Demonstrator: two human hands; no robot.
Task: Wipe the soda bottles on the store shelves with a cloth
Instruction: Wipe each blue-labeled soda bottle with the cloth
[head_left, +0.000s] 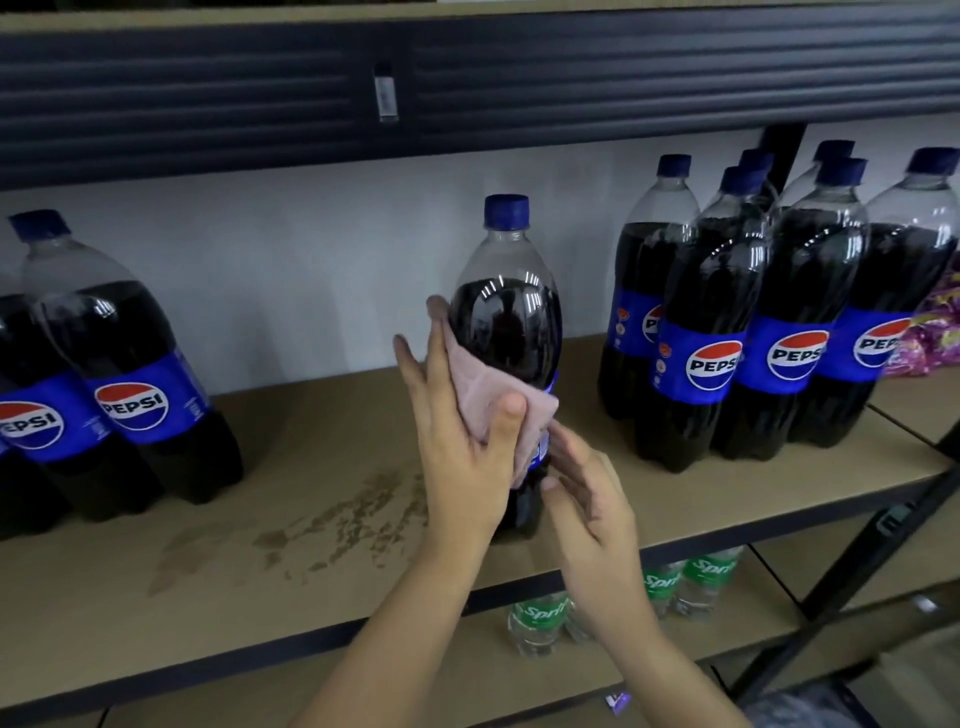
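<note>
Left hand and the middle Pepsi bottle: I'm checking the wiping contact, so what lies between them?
In the head view, the pink cloth lies between the left hand and the middle Pepsi bottle, pressed against its side.
</note>
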